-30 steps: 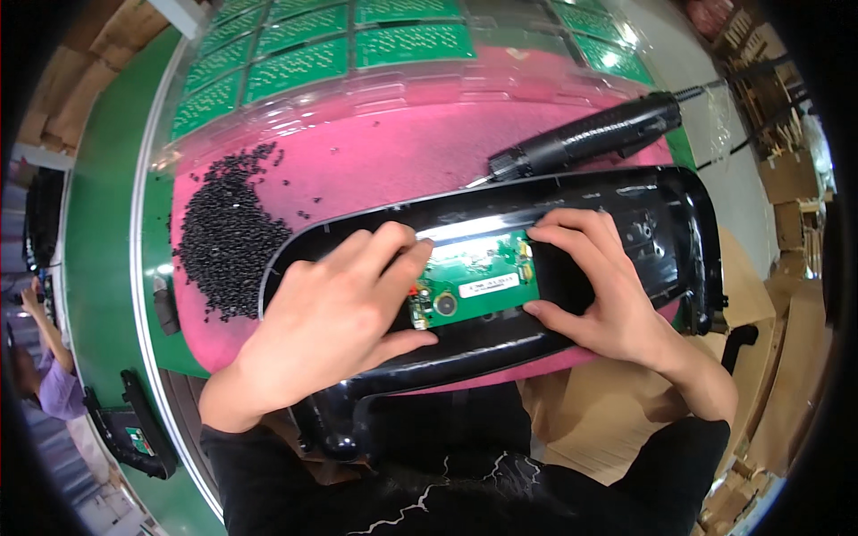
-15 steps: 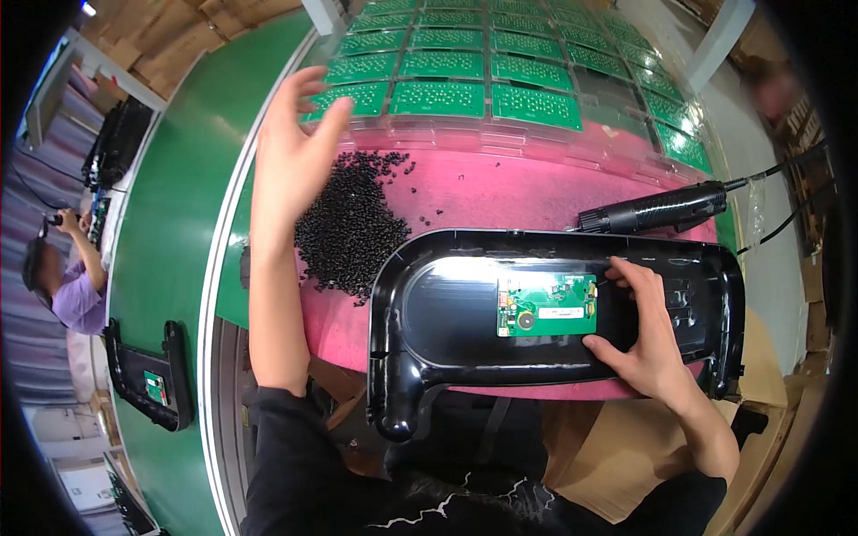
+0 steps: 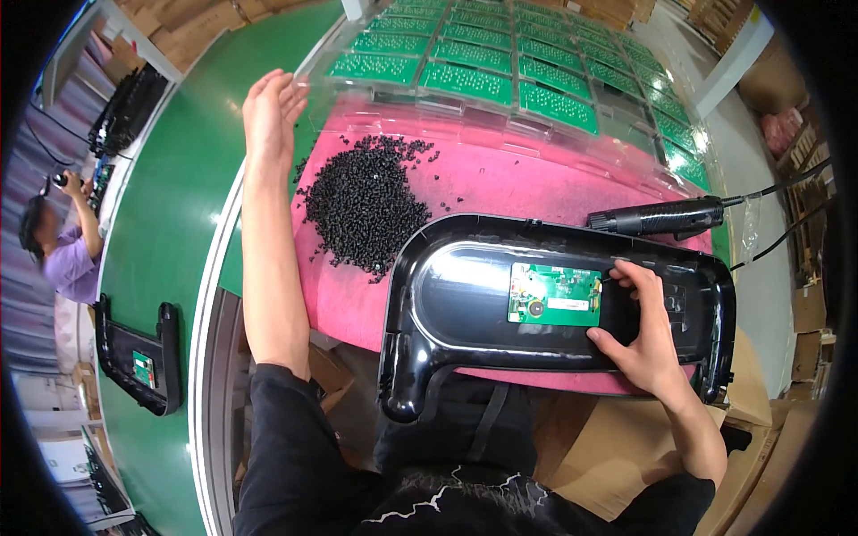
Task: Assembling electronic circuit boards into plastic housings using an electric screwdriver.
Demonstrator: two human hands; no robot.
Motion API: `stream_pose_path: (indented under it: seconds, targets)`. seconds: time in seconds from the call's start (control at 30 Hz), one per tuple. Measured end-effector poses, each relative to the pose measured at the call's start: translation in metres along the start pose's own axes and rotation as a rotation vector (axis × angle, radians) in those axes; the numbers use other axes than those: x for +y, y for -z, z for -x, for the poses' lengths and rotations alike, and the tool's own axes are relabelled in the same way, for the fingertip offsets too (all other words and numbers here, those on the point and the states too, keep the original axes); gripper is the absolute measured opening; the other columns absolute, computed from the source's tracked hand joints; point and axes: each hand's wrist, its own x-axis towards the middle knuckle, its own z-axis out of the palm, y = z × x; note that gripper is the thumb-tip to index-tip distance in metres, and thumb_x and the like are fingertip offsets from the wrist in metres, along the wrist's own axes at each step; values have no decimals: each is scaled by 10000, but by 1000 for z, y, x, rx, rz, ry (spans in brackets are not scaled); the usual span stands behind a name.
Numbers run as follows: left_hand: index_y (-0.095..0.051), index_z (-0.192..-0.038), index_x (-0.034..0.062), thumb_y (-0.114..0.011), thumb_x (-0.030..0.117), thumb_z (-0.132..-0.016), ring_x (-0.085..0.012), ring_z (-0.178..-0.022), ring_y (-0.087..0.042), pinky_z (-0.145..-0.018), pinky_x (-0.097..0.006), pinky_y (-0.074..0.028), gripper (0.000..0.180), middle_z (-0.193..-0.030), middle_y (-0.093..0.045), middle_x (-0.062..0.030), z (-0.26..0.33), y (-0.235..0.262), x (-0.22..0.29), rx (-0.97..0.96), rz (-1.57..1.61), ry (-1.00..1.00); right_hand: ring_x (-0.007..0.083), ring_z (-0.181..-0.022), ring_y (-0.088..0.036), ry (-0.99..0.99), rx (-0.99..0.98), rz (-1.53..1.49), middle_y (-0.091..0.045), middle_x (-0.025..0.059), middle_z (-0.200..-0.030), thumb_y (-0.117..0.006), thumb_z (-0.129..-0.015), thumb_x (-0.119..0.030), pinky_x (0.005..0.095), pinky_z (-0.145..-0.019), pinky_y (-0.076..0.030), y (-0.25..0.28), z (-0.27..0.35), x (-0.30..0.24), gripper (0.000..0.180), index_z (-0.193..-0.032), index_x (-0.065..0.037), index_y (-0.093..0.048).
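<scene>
A black plastic housing [image 3: 465, 304] lies on the pink mat [image 3: 500, 183] in front of me, hollow side up. A small green circuit board [image 3: 554, 295] sits inside it. My right hand [image 3: 639, 335] rests on the housing, thumb and fingers touching the board's right edge. My left hand [image 3: 268, 107] is stretched out to the far left, open, at the corner of the clear tray [image 3: 375, 94] of green boards. A pile of small black screws [image 3: 362, 205] lies between that arm and the housing.
A black electric screwdriver [image 3: 657, 216] with its cable lies behind the housing at the right. Green circuit boards [image 3: 500, 62] fill the clear tray at the back. Another black housing [image 3: 143, 357] lies on the green conveyor at the left, where another person [image 3: 63, 241] works. Cardboard boxes stand at the right.
My left hand has left the board in the housing and reached out to the far left by the tray. My right hand stays on the board's right edge. The view has shifted.
</scene>
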Motion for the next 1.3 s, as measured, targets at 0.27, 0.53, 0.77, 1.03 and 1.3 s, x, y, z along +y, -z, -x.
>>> stream_pose_path:
  seconds: [0.27,0.53,0.77,1.03,1.3]
  targets:
    - [-418,-1241,-36,-570,70,-909,-327,-1064,-612,-895,-417,-499,380,-1094,-598,-221,-4,3,0,-75,322,-130,307,-1114,-484,0,-3,14,-508,171,-1248,-811,-665,-38,393,-1013,-399,0,0,-3,842,-1391,-20,-386]
    - [-449,-1260,-23,-617,147,-876,-245,-921,-595,-906,-376,-452,452,-1019,-614,-173,-10,8,-11,-70,198,178,294,-1115,-481,-27,3,-1,-508,161,-1254,-819,-670,-49,384,-1007,-394,0,0,-3,871,-1411,-40,-361]
    - [-422,-1337,-35,-699,318,-777,-301,-1227,-328,-1088,-442,-261,718,-1337,-390,-229,-5,6,-20,-96,-172,218,228,-1130,-486,-96,268,12,-504,109,-1255,-701,-781,-48,346,-980,-382,24,-10,-7,688,-1399,-51,-398]
    - [-684,-990,-18,-747,130,-769,-219,-797,-655,-754,-331,-527,273,-897,-711,-104,52,-28,17,-833,-903,-316,246,-1079,-497,-500,311,431,-539,130,-1166,-580,-983,-244,352,-973,-398,116,-30,49,535,-1476,-167,-390]
    - [-658,-1056,-21,-770,60,-731,-360,-968,-644,-864,-417,-516,353,-997,-682,-180,69,-18,-6,-697,-1142,-608,195,-1135,-579,-89,883,-302,-523,134,-1263,-684,-898,-40,283,-922,-492,67,-95,38,561,-1345,-4,-347]
